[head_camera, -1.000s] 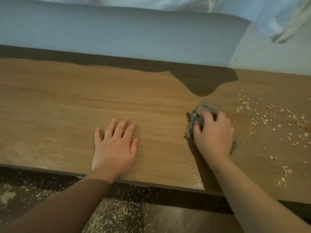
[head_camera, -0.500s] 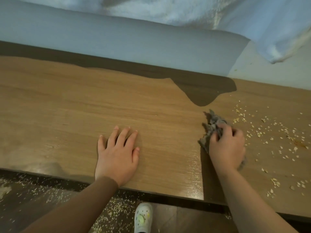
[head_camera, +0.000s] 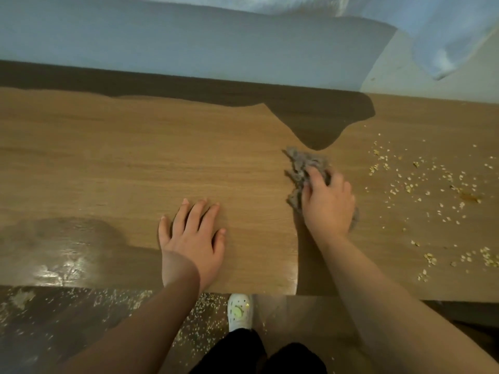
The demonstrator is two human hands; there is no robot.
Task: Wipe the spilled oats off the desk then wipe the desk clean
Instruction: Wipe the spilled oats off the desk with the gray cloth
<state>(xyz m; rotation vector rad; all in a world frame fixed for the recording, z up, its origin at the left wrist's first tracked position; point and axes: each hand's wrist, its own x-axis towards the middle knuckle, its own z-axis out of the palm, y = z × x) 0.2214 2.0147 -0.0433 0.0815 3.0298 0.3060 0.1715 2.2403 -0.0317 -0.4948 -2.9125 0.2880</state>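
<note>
Right hand (head_camera: 328, 203) grasps the soft, crumpled cloth (head_camera: 299, 168), best held bunched under the palm, while left hand (head_camera: 193, 238) rests flat on the desk (head_camera: 135, 157); light, loose oats (head_camera: 421, 184) lie scattered at the cloth's 3 o'clock.

A room in a home is suggested rather than a workplace. A wood-grain laminate desk (head_camera: 135, 157) is set against a plain pale wall (head_camera: 189, 44), and white fabric (head_camera: 459, 31), perhaps a curtain or towel, is hung above the desk's far right corner. Oat flakes (head_camera: 418, 184) are scattered over the desk's right part, with a crumpled grey rag (head_camera: 299, 168) just left of them. Below the desk's near edge, a dark floor (head_camera: 67, 346) strewn with more flakes and a white charm-studded clog (head_camera: 239, 311) are seen.
</note>
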